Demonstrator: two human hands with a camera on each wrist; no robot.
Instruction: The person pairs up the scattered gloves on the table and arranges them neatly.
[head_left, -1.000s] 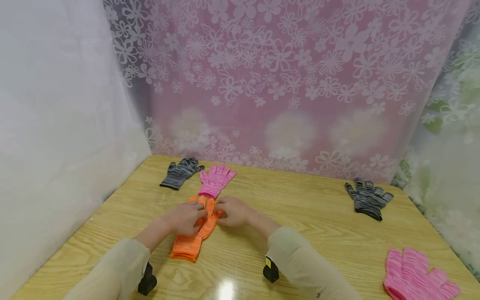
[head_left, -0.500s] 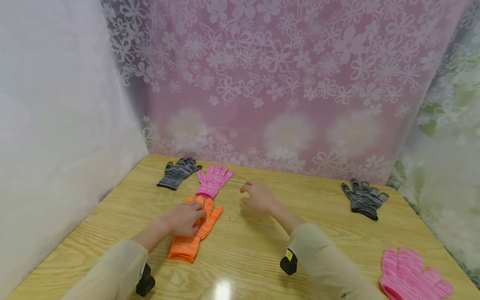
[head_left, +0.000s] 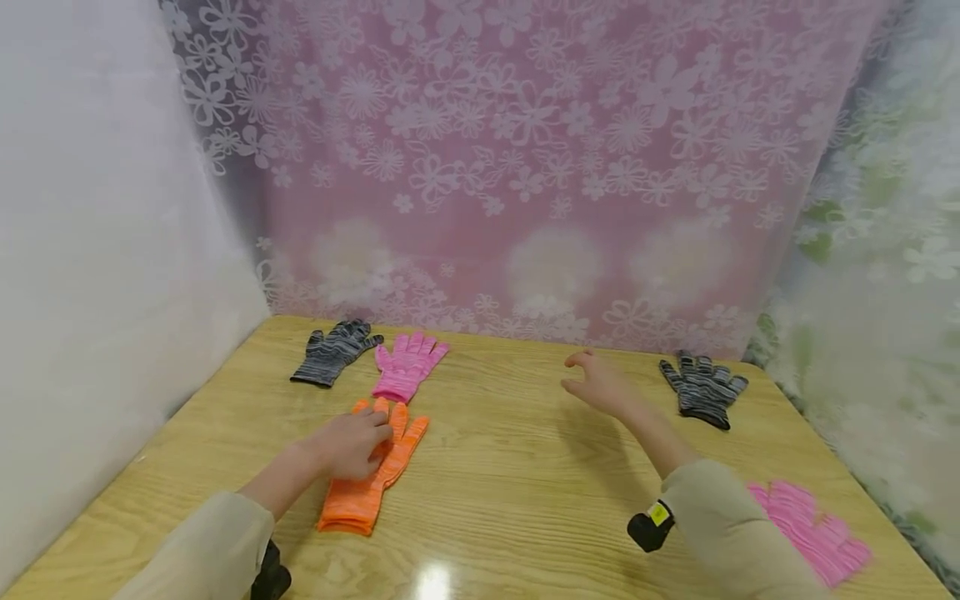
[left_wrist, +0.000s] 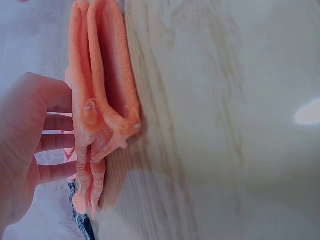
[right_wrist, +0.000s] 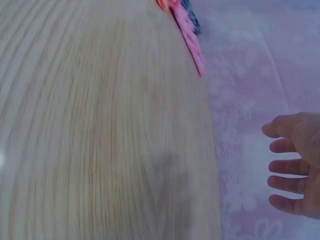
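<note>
An orange knit glove (head_left: pixel 405 454) lies flat on the table, its fingers pointing away from me. My left hand (head_left: pixel 351 444) rests on it, covering part of the palm and fingers. In the left wrist view, the fingers of my left hand (left_wrist: pixel 37 130) touch the upper face of the orange glove (left_wrist: pixel 117 65), whose layered cuff gapes. Raised over the table, my right hand (head_left: pixel 600 385) holds nothing, its fingers loosely bent. To its right lies a grey-black striped glove (head_left: pixel 703 390); the right wrist view shows my right hand (right_wrist: pixel 295 162) well apart from any glove.
Beyond the orange glove lie a pink glove (head_left: pixel 408 367) and another grey-black glove (head_left: pixel 335 353). A second pink glove (head_left: pixel 817 533), partly behind my right sleeve, is near the right edge of the wooden table (head_left: pixel 495 500). Flowered curtains (head_left: pixel 525 208) border the table.
My right hand has left the orange glove's edge and moved right through the air towards the right grey-black glove. My left hand stays on the orange glove. The head view has shifted slightly rightward.
</note>
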